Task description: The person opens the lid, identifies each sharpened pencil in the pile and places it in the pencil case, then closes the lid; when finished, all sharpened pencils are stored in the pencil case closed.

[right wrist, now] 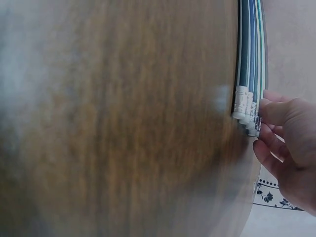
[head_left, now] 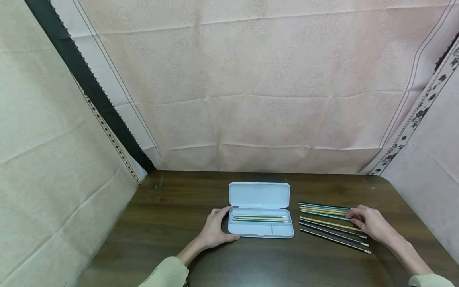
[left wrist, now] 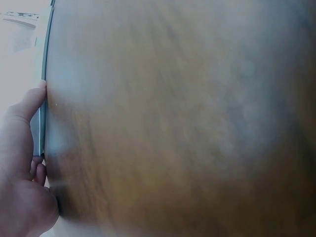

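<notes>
A pale blue pencil case (head_left: 261, 234) lies with its lid raised on the table, and several pencils (head_left: 259, 219) lie in its long compartment. My left hand (head_left: 214, 229) holds the case at its left end, thumb at the near corner and fingers by the hinge side. In the left wrist view the thumb (left wrist: 33, 101) lies along the case's edge. To the right, my right hand (head_left: 369, 222) pinches the eraser end of a green pencil (head_left: 324, 214) in a fanned row. Nearer me lie dark pencils (head_left: 333, 240) with white eraser ends, seen closely in the right wrist view.
The brown wooden table (head_left: 172, 199) carries the case and the loose pencils. Behind it hangs a pale patterned cloth (head_left: 258, 87), with more cloth at the left and right sides. The case's lid (head_left: 259, 194) stands up at its back.
</notes>
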{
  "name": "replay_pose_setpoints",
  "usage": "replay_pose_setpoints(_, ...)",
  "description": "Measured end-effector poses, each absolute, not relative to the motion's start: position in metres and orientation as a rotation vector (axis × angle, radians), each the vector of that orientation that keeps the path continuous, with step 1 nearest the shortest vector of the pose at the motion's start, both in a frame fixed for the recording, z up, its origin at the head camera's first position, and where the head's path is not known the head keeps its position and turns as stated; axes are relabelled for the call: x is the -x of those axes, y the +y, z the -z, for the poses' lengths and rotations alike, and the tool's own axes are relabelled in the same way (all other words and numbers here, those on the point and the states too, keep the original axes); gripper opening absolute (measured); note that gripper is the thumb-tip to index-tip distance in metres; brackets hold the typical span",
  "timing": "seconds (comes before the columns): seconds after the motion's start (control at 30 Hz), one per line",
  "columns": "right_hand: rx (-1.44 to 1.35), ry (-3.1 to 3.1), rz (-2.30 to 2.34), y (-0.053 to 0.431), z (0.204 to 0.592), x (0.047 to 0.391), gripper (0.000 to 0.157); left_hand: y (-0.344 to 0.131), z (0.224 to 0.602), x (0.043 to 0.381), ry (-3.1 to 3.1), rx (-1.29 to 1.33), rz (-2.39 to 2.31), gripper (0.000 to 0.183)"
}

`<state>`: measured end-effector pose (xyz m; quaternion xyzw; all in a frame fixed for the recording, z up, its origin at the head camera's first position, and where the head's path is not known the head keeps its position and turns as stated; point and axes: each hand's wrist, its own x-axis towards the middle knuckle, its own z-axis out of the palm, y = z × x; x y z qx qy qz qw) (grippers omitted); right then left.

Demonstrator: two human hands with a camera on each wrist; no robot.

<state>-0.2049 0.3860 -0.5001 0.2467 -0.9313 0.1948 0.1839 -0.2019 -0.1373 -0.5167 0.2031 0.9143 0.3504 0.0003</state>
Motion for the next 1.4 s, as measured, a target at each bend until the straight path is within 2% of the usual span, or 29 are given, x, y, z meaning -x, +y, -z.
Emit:
replay_pose_setpoints(0.43, -0.713, -2.612, -0.628, 0.381, 0.495, 0.200, 0.029, -0.137, 0.516, 0.202, 2.872, -0.671, -1.121, 0.091)
replay_pose_setpoints(0.97, -0.777, -2.517, -0.686, 0.364, 0.494, 0.200, 0.032, -0.137, 0.516, 0.201, 2.870, -0.668, -1.130, 0.091)
replay_pose_setpoints(1.13, -0.821, -2.525, -0.706, 0.359, 0.490, 0.199, 0.026, -0.137, 0.516, 0.201, 2.869, -0.671, -1.130, 0.090)
replay_pose_setpoints(1.23, -0.866, -2.508, -0.719, 0.356, 0.488, 0.199, 0.013, -0.138, 0.517, 0.201, 2.869, -0.673, -1.137, 0.090)
replay_pose_setpoints(1.4, -0.903, -2.481, -0.737, 0.347, 0.486, 0.201, 0.014, -0.138, 0.517, 0.202, 2.875, -0.668, -1.138, 0.091)
